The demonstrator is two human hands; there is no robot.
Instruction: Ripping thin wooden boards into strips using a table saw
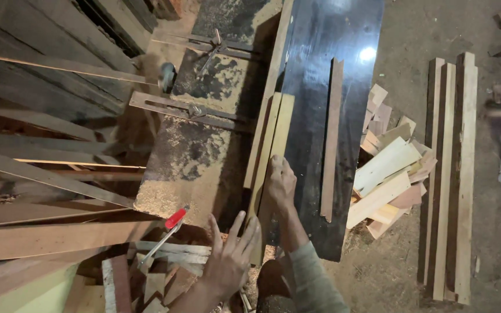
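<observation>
- Far left is a messy stack of long brown wooden planks (42,168), lying mostly crosswise and overlapping each other.
- Just right of that, low down, a metal clamp with a red plastic handle (169,227) sticks up among short offcuts.
- Next over is the sawdust-covered grey machine table (204,133), with a couple of slotted metal bars across it.
- The left hand (230,255) hovers at the table's near corner, fingers spread wide, palm down, holding nothing. It's just beside the near end of the strip.
- The pale narrow wooden strip (273,145) runs lengthwise away from the person, along the seam between the table and the dark panel.
- The right hand (280,182) is the nearer one: it lies flat on the strip, fingers pointing up along its long axis, pressing rather than gripping around it.
- The glossy black long board (331,69) sits under and right of that hand, with a thin brown wooden batten (331,139) lying on it, parallel to the strip.
- Further right, a heap of short pale wood blocks (389,179) on the dirt floor.
- Far right, a bundle of long wooden slats (450,174) lying lengthwise too.
</observation>
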